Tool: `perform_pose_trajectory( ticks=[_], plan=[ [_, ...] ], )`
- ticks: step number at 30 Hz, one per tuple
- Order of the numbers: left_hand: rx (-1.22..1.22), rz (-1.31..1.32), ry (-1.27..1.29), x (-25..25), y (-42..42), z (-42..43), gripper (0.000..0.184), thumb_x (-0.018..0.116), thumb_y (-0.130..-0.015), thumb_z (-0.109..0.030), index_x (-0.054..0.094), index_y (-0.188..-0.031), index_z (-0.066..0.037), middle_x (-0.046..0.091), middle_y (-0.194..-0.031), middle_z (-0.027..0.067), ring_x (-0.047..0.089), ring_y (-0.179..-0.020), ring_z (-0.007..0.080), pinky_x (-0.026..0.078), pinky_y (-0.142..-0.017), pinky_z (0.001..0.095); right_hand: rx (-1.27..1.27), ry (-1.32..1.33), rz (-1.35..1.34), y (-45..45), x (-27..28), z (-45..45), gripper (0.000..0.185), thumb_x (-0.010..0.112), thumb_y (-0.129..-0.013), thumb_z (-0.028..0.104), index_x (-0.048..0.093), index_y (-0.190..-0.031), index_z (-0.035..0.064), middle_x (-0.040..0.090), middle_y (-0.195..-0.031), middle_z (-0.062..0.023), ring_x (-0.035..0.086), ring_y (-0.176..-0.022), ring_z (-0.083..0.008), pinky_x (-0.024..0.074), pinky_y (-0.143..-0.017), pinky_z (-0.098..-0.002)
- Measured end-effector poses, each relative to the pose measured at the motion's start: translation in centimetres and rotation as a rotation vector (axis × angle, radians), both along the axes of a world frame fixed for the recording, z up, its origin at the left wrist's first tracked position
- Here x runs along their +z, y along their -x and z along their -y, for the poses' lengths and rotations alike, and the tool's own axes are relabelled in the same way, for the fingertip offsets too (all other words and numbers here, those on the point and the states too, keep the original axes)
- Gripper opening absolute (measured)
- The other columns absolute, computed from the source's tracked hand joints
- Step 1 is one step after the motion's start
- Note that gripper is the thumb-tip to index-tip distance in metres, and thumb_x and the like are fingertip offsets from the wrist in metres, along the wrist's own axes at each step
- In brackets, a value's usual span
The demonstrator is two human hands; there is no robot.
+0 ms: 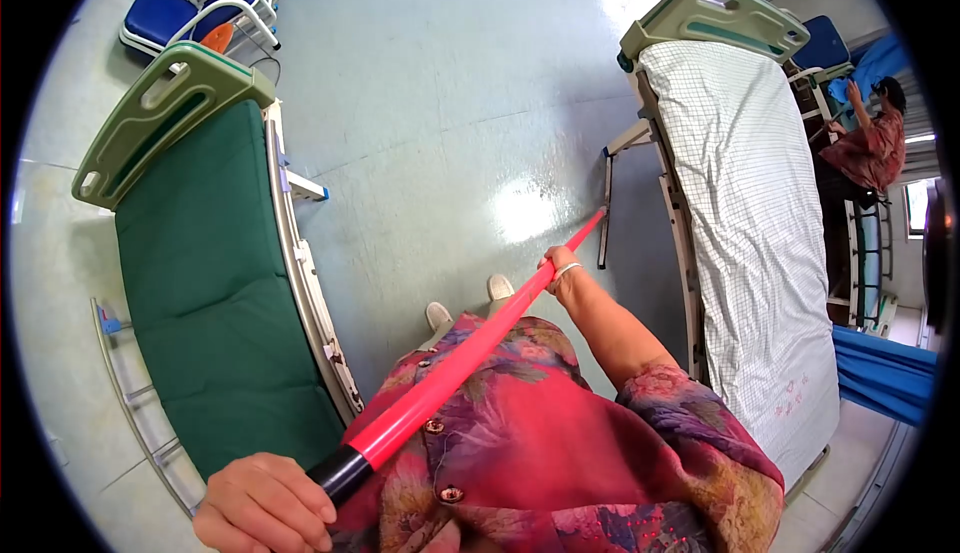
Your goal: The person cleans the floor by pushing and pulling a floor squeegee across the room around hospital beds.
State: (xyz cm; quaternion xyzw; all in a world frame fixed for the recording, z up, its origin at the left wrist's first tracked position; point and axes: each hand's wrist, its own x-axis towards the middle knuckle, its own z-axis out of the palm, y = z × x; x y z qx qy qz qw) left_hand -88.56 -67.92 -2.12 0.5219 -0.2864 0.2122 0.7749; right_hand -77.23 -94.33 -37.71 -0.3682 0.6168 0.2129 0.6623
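A long red pole (450, 378) with a black end runs slantwise across the front of my body. My left hand (264, 505) is closed round the black end at the lower left, beside the green mattress. Farther up the pole, my right hand (560, 265) grips the red shaft, with a light band on the wrist. The far end of the pole reaches down toward the floor near a metal bar (605, 211) beside the right bed. What is at its tip is too small to tell.
On the left stands a bed with a green mattress (215, 283); on the right, one with a checked white sheet (750, 213). Blue chairs (160, 15) are at the upper left. Another person (872, 148) is beyond the right bed, near a blue curtain (885, 368).
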Motion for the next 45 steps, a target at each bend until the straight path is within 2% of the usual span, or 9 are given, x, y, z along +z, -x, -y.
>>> perform_pose_trajectory(
  ticks=[12,15,19,24,31,33,37,42,45],
  plan=[
    [0.037,-0.003,0.048,2.7,0.4,-2.9,0.02,0.055,-0.064,-0.011,0.037,-0.06,-0.006,0.044,-0.041,0.0006,0.047,-0.034,0.0092,0.042,-0.04,0.0202,-0.027,-0.101,0.039,-0.4,0.4,-4.3,0.006,0.038,-0.066,0.009,0.033,-0.069,0.0057,0.038,-0.046,-0.0036,0.04,-0.038,-0.0138,0.0357,-0.036,-0.0252],
    [-0.359,0.08,-0.073,2.8,-0.5,-5.9,0.022,0.06,-0.061,-0.009,0.039,-0.064,-0.003,0.049,-0.044,0.0029,0.05,-0.037,0.0114,0.044,-0.043,0.0213,-0.113,-0.183,0.172,0.8,0.3,-4.4,0.006,0.039,-0.066,0.01,0.034,-0.066,0.0062,0.039,-0.047,-0.0039,0.04,-0.039,-0.0143,0.0366,-0.038,-0.0252],
    [-0.229,-0.005,0.169,1.4,-2.2,-6.7,0.025,0.062,-0.06,-0.01,0.038,-0.067,-0.003,0.047,-0.043,0.0013,0.049,-0.036,0.01,0.042,-0.041,0.0203,-0.308,-0.197,0.155,2.8,1.2,-3.5,0.006,0.039,-0.066,0.009,0.034,-0.065,0.0056,0.039,-0.047,-0.0044,0.04,-0.04,-0.0148,0.0372,-0.039,-0.0256],
    [-0.094,-0.313,0.35,-2.3,-5.9,-5.0,0.032,0.063,-0.06,-0.018,0.035,-0.073,-0.01,0.042,-0.053,-0.003,0.042,-0.047,0.0071,0.036,-0.054,0.0201,-0.536,-0.187,0.082,5.5,-0.1,-2.0,0.012,0.038,-0.065,0.011,0.033,-0.056,0.0065,0.036,-0.043,-0.0035,0.037,-0.04,-0.0161,0.0365,-0.042,-0.0264],
    [-0.501,-0.341,0.197,-5.3,-14.0,-2.1,0.024,0.055,-0.065,-0.007,0.033,-0.076,-0.009,0.045,-0.058,0.0034,0.046,-0.054,0.0155,0.037,-0.058,0.0304,-0.58,-0.118,0.083,3.3,-1.5,0.1,0.011,0.036,-0.063,0.013,0.031,-0.054,0.0087,0.034,-0.044,-0.0028,0.034,-0.041,-0.0157,0.0326,-0.04,-0.028],
    [-0.406,-0.412,0.079,-4.9,-16.9,-1.3,0.022,0.052,-0.07,-0.02,0.032,-0.071,-0.012,0.04,-0.054,-0.0026,0.043,-0.049,0.0097,0.038,-0.058,0.0267,-0.547,-0.114,0.032,1.2,-2.4,0.6,0.009,0.037,-0.062,0.013,0.032,-0.057,0.0085,0.034,-0.044,-0.0031,0.034,-0.04,-0.0154,0.0326,-0.039,-0.027],
    [-0.376,-0.501,0.141,-5.9,-24.0,-0.1,0.02,0.051,-0.07,-0.018,0.032,-0.072,-0.013,0.042,-0.056,-0.0005,0.042,-0.049,0.0121,0.036,-0.057,0.028,-0.633,-0.151,-0.028,-3.8,-3.9,1.3,0.011,0.037,-0.064,0.015,0.033,-0.058,0.0073,0.034,-0.041,-0.0025,0.036,-0.041,-0.0165,0.0342,-0.043,-0.0296],
    [-0.431,-0.585,0.084,-6.1,-33.1,3.3,0.021,0.052,-0.07,-0.019,0.032,-0.072,-0.013,0.041,-0.056,-0.0011,0.042,-0.051,0.0118,0.036,-0.059,0.028,-0.802,-0.128,-0.078,-10.1,-0.5,2.6,0.038,0.041,-0.07,0.033,0.025,-0.09,0.0043,0.041,-0.063,-0.0108,0.041,-0.046,-0.0189,0.0383,-0.049,-0.0317],
    [-0.426,-0.642,0.067,-6.3,-36.9,4.9,0.02,0.051,-0.071,-0.018,0.032,-0.072,-0.012,0.04,-0.056,-0.0005,0.042,-0.051,0.0124,0.036,-0.06,0.0291,-0.878,-0.099,-0.09,-11.8,-2.2,4.0,0.037,0.04,-0.072,0.032,0.025,-0.093,0.0063,0.041,-0.071,-0.0119,0.042,-0.05,-0.02,0.0392,-0.05,-0.0333]
  ],
)
